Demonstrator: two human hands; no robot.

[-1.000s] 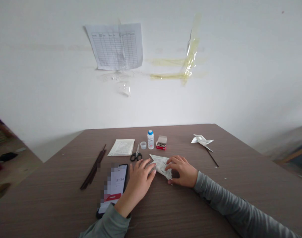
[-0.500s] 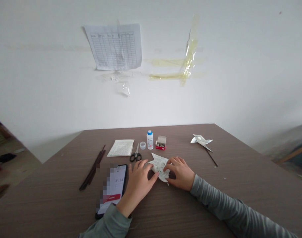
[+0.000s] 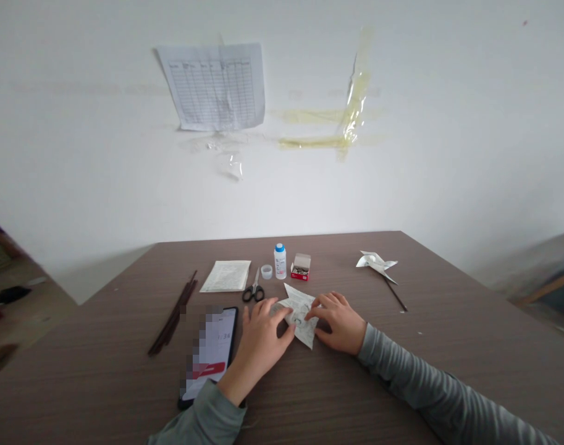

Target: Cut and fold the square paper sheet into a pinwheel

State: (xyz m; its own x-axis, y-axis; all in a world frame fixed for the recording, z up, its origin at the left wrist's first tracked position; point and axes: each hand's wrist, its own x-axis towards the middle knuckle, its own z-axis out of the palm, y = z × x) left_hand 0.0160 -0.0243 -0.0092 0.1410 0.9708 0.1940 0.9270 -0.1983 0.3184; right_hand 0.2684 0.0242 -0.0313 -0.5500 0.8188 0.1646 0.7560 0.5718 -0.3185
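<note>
A piece of printed white paper [image 3: 303, 320], cut into pointed flaps like a pinwheel, lies on the table between my hands. My left hand [image 3: 262, 334] has its thumb and index finger at the paper's left side. On the right edge, my right hand [image 3: 340, 322] grips with thumb and fingertips bent onto it. Small dark curved marks show near the paper's middle. Black-handled scissors [image 3: 253, 293] lie just beyond my left hand, and a phone [image 3: 212, 355] with a timer on its screen is beside that wrist.
Behind the paper stand a white bottle with a blue cap [image 3: 280, 262], a small clear cup [image 3: 266, 272] and an open red box [image 3: 301, 269] of small metal pieces. Stacked paper sheets [image 3: 226, 276] and dark sticks [image 3: 175, 315] lie left; a pinwheel on a stick [image 3: 377, 264] lies right.
The paper has turned slightly and spread flatter, one flap now pointing toward me. Both hands keep nearly the same place, with small shifts of the fingers.
</note>
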